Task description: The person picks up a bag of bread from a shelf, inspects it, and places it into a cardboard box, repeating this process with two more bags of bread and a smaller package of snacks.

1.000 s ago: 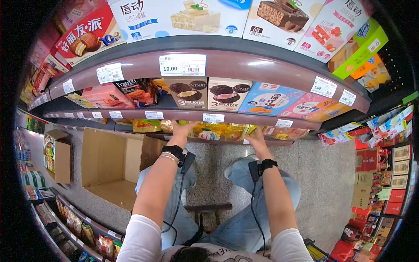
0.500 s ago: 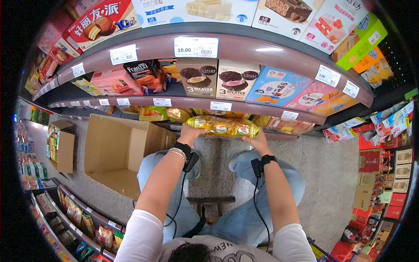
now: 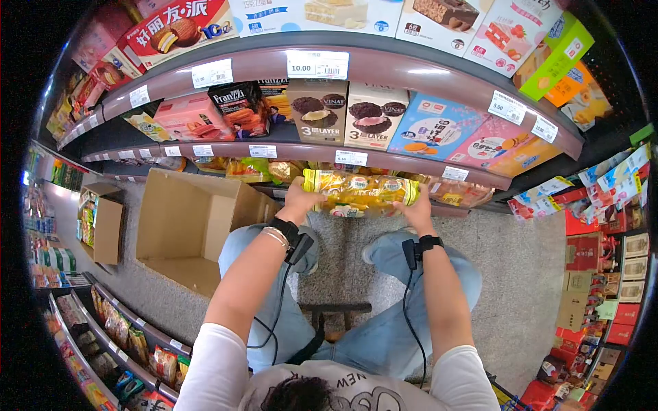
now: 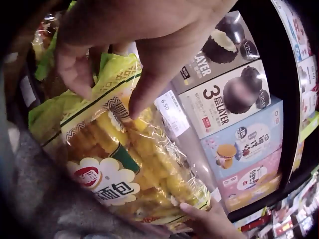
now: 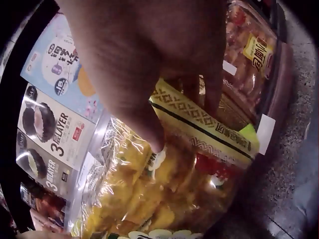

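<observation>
Both hands hold a long yellow, clear plastic bag of small breads [image 3: 360, 192] by its two ends, just in front of the bottom shelf. My left hand [image 3: 300, 200] grips the left end, its thumb on top of the crimped edge in the left wrist view, where the bread bag [image 4: 134, 174] shows a white flower-shaped label. At the other end, my right hand [image 3: 417, 209] pinches the patterned seal. The right wrist view has the right hand [image 5: 149, 69] with its thumb pressed on the bag's face.
A large open cardboard box [image 3: 181, 226] stands on the floor to the left, close to my left forearm. Above the bag, a shelf edge [image 3: 391, 161] with price tags carries several biscuit boxes [image 3: 373, 116]. More bagged breads [image 3: 456, 192] lie on the bottom shelf at right.
A second ago both hands were reaching into the bottom shelf. The bread bag has come out toward me, gripped at both ends, and its printed face now tilts up.
</observation>
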`<state>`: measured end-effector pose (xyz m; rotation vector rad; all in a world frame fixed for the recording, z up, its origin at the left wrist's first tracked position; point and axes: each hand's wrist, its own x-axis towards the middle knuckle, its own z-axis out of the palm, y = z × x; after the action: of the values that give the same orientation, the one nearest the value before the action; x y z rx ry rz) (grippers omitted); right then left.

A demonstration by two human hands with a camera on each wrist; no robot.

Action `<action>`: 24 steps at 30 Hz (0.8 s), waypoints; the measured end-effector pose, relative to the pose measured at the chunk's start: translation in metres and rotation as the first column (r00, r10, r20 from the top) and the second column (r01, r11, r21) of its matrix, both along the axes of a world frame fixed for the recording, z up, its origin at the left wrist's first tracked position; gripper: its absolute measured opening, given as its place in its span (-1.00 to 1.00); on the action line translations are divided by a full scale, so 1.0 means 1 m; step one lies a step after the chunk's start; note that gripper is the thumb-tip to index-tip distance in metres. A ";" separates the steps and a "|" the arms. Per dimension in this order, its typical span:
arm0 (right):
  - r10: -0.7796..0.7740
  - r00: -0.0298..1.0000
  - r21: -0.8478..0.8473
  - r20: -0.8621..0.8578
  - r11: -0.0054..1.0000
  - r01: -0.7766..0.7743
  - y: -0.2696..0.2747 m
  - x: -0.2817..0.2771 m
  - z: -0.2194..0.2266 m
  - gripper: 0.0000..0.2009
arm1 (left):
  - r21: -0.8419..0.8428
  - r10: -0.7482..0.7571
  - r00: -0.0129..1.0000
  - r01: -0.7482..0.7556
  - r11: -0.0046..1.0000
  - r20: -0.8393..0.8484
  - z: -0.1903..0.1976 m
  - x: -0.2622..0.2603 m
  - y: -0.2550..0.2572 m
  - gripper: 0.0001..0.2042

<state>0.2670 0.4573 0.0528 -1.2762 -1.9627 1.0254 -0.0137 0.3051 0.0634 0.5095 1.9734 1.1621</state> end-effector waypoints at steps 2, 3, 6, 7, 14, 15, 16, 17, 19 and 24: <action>0.019 1.000 0.018 -0.015 1.000 -0.019 -0.006 0.004 0.021 -0.22 | 0.034 0.041 0.997 -0.043 0.999 0.062 0.033 0.007 -0.003 -0.44; 0.041 0.999 0.082 -0.024 0.996 -0.039 -0.007 0.007 0.026 -0.21 | 0.058 0.071 0.996 -0.074 0.996 0.051 0.042 0.010 -0.003 -0.55; 0.154 0.987 -0.009 0.047 0.988 -0.154 -0.012 0.015 0.053 -0.23 | 0.143 0.037 0.995 -0.050 0.988 0.093 0.067 0.008 -0.012 -0.60; 0.207 0.975 -0.087 0.081 0.976 -0.200 -0.014 0.016 0.067 -0.24 | 0.116 0.032 0.998 -0.025 0.993 -0.059 0.079 0.009 -0.015 -0.73; 0.250 0.968 -0.133 0.014 0.960 -0.246 -0.025 0.028 0.115 -0.39 | 0.445 0.037 0.999 -0.039 0.894 0.013 0.154 0.012 -0.038 -0.82; 0.241 0.968 -0.041 0.071 0.970 -0.238 -0.033 0.029 0.132 -0.41 | 0.439 0.031 0.999 -0.036 0.898 0.018 0.177 0.020 -0.042 -0.83; 0.246 0.968 -0.096 0.052 0.966 -0.240 -0.039 0.030 0.143 -0.40 | 0.474 0.032 0.999 -0.028 0.880 -0.001 0.187 0.024 -0.043 -0.83; 0.249 0.968 -0.152 0.031 0.958 -0.242 -0.045 0.032 0.152 -0.39 | 0.508 0.033 0.999 -0.018 0.861 -0.021 0.194 0.027 -0.043 -0.83; 0.322 0.942 -0.094 0.097 0.945 -0.313 -0.051 0.032 0.157 -0.36 | 0.562 0.014 1.000 -0.012 0.827 0.000 0.218 0.039 -0.046 -0.82; 0.375 0.927 0.121 -0.001 0.920 -0.372 -0.104 -0.006 0.186 -0.27 | 0.597 -0.042 0.982 0.146 0.789 -0.184 0.230 0.069 -0.041 -0.82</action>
<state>0.2607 0.3530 0.2386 -0.8352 -2.2655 1.0731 0.0551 0.2642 0.2929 1.0516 1.6386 1.7434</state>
